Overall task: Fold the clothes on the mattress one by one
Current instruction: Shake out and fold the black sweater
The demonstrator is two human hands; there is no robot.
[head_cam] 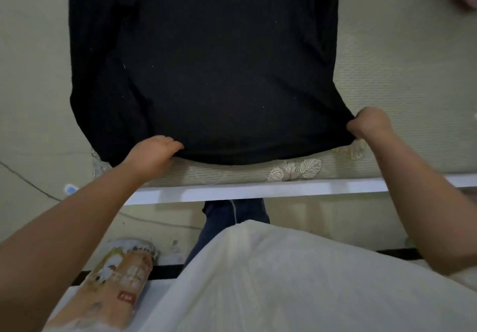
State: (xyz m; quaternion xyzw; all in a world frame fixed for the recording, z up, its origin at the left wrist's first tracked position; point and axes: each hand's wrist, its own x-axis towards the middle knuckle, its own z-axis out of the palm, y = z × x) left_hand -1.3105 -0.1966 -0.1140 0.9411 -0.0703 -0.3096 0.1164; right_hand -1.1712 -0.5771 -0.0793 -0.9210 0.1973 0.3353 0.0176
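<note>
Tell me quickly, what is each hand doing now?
Left hand: closed, gripping the hem of the black garment.
Right hand: closed, gripping the same hem at its other corner.

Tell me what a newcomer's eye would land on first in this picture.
The big black garment spread over the mattress fills the upper middle of the view. Both hands grip its near hem: the left hand at lower left, the right hand at the right corner. A leaf print marks the mattress edge just below the hem.
</note>
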